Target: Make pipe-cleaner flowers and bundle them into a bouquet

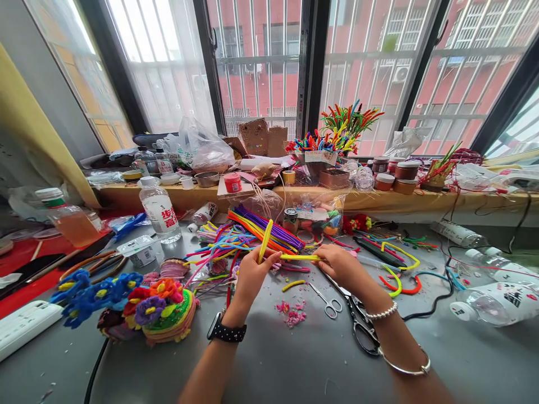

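A yellow pipe cleaner [298,257] is stretched level between my two hands over the middle of the table. My left hand [252,275] pinches it, and a yellow length rises from between thumb and fingers. My right hand [334,262] has its fingers closed on the other end. Just below lie small scissors [329,302], a short yellow piece [294,285] and pink fluff clippings [291,313]. Large black-handled scissors [362,331] lie partly under my right forearm. Beyond my hands is a bundle of purple, orange and yellow pipe cleaners [273,227].
Pipe-cleaner flowers [158,306] stand at the left, near a white power strip [29,325]. Upright bottles [158,213] are at back left; several bottles [497,303] lie at the right. A black cable [433,306] crosses the table. Jars [406,171] crowd the windowsill.
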`<state>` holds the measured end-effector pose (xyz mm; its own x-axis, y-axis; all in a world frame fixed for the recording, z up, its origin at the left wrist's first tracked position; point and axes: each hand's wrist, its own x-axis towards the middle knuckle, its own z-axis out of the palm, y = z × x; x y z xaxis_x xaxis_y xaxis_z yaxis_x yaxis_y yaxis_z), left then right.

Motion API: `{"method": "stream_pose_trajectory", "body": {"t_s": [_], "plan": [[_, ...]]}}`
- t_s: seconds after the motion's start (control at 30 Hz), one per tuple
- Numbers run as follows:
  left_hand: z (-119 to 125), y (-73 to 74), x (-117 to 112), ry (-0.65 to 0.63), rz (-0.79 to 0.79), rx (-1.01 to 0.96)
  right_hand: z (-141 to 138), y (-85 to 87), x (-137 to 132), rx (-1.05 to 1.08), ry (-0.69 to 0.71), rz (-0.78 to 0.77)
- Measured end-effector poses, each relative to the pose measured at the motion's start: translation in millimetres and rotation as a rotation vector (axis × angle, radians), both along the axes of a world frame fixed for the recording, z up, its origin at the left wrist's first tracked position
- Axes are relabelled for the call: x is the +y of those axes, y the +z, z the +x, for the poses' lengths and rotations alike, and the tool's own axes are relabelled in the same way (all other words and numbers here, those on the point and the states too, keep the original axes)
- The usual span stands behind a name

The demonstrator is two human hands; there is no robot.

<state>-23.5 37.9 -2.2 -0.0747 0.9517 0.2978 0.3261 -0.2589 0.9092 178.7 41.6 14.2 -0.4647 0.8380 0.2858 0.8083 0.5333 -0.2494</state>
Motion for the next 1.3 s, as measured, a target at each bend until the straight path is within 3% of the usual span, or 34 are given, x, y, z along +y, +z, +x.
{"method": "stream_pose_trajectory", "body": {"t_s": [0.13,0.37,0.47,0.6,0.8,0.97,1.1,1.3], "plan": [[-1,2.6,-2,0.049,0.033,0.068,3,1.3,-1,0.004,-0.038,-0.042],[-1,5.0,-4,0.013,0.011,0.086,4,-2.3,0,0.042,-0.054,-0.041],[-1,3.8,-3,0.069,0.032,0.097,3,-2.6,1,0.268,-0.048,-0.085],[-2,0.5,-3,0.115,0.063,0.092,4,3.2,-1,0.67,-0.056,-0.289],[-1,0.0,-5,0.168,0.11,0.069,9,10.3,-5,1.095,-0.07,-0.588],[4,1.5,-8,0.096,0.119,0.056,14,8.3,-1,1.512,-0.115,-0.621],[8,2.8,-10,0.018,0.101,0.074,13,9.1,-1,1.663,-0.065,-0.683],[8,7.6,-11,0.03,0.129,-0.009,9,3.0,5,1.829,-0.088,-0.756]]}}
